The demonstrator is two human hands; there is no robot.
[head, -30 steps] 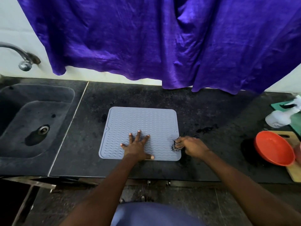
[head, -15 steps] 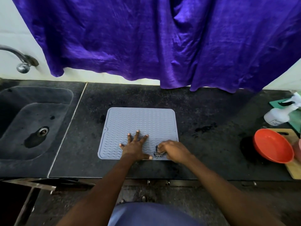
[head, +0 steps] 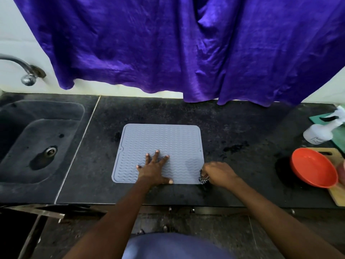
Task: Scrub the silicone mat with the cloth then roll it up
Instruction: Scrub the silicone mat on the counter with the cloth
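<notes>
In the head view, the mat [head: 160, 144] lay flat on the counter [head: 242, 126], being scrubbed but not rolled yet. The left hand [head: 154, 171] pressed it down, fingers spread. The right hand [head: 218, 173] squeezed the cloth [head: 203, 178] at the mat's near right corner; a moment before, it was beside the left thumb.

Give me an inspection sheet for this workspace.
Surface: black stone countertop, dark smudges right of the mat.
Job's things: grey silicone mat lies flat, unrolled; checked cloth at its near right corner.
Clutter: orange bowl, wooden cutting board, white spray bottle, far right.
Hands: left hand pressed flat on mat, fingers spread; right hand grips cloth.
Cables: nothing seen.
Surroundings: sink and tap left, purple curtain behind.
</notes>
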